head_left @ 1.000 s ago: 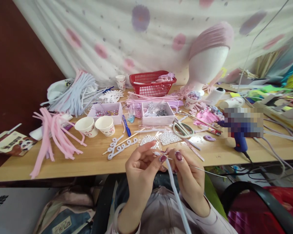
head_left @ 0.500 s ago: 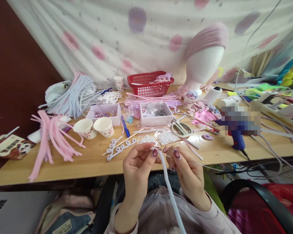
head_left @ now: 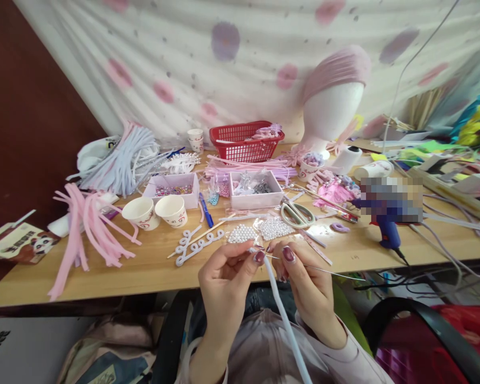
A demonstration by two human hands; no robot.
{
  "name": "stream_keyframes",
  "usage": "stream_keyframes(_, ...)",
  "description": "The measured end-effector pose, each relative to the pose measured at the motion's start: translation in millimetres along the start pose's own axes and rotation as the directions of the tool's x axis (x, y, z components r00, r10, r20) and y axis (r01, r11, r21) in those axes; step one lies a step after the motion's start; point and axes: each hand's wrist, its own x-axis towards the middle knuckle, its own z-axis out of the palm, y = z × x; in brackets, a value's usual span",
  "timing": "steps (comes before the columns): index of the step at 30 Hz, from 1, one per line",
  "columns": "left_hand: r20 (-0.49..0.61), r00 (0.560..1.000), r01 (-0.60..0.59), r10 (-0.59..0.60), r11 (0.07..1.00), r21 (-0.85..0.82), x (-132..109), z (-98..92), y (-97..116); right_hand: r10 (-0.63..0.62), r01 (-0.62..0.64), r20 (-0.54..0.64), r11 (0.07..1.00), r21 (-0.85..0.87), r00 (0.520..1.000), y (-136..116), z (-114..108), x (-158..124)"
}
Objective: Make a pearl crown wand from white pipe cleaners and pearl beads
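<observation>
Above my lap at the table's front edge, my left hand (head_left: 228, 280) pinches the upper end of a long pale blue-white pipe cleaner (head_left: 282, 309), which hangs down over my clothes. Close beside it, my right hand (head_left: 304, 288) pinches a thin wire (head_left: 332, 272) between thumb and fingers; its free end sticks out to the right. The fingertips of both hands almost meet, and how wire and pipe cleaner join there is partly hidden. Just beyond my fingers lie white pearl beads (head_left: 275, 228) in clear bags. A curled pale pipe cleaner piece (head_left: 202, 245) rests left of them.
Behind the beads are scissors (head_left: 298, 214), a blue pen (head_left: 206, 210), two paper cups (head_left: 171, 210) and boxes of small beads (head_left: 256, 198). Pink pipe cleaners (head_left: 92, 229) lie left. Further back stand a red basket (head_left: 246, 144) and a foam head (head_left: 332, 109). A blue glue gun (head_left: 389, 229) sits right.
My left fingertips have shifted slightly, their thumb now a little further right and lower. Both hands keep their pinch; the view has tilted slightly.
</observation>
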Motion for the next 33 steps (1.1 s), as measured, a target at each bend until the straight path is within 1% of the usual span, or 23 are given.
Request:
stream_keyframes(3,-0.017,1.0,-0.018,0.018,1.0,0.022,-1.5,1.2,-0.8,0.009,-0.009,-0.009,1.0,-0.014,1.0,0.9,0.5,-2.3)
stream_keyframes(10,-0.053,0.999,0.003,0.0,0.999,0.054,-5.9,3.4,-3.8,0.038,-0.038,-0.03,0.999,-0.013,0.999,2.9,2.2,-3.9)
stream_keyframes(13,-0.021,1.0,0.022,-0.021,0.999,0.045,-6.6,3.5,-3.5,0.05,-0.05,-0.034,0.999,0.004,0.998,4.6,0.5,-2.1)
stream_keyframes(16,0.011,0.995,0.095,-0.095,0.995,0.016,-4.7,3.0,-0.4,0.061,-0.061,-0.03,0.998,-0.003,0.998,8.1,-3.3,1.7)
stream_keyframes(19,0.002,0.982,0.189,-0.189,0.982,-0.024,1.7,1.6,3.3,0.033,-0.032,0.013,0.997,-0.069,0.999,11.7,-7.7,6.9)
stream_keyframes(22,0.032,0.971,0.24,-0.238,0.969,-0.06,11.7,0.2,3.8,0.016,-0.006,0.072,0.991,-0.131,0.997,13.0,-11.6,10.9)
stream_keyframes(25,0.057,0.958,0.285,-0.282,0.956,-0.062,19.8,0.1,0.8,0.021,-0.005,0.099,0.987,-0.158,0.995,12.3,-14.9,12.7)
stream_keyframes(27,0.056,0.955,0.295,-0.292,0.953,-0.063,22.0,0.5,-1.7,0.027,-0.01,0.097,0.985,-0.174,0.995,12.0,-16.4,13.3)
stream_keyframes(30,0.062,0.961,0.273,-0.27,0.961,-0.046,22.1,-0.4,-4.3,0.045,-0.028,0.094,0.984,-0.178,0.995,12.8,-18.2,13.8)
stream_keyframes(33,0.114,0.951,0.287,-0.288,0.958,0.028,24.8,-4.7,-3.4,0.06,-0.038,0.115,0.982,-0.183,0.992,13.2,-21.4,15.3)
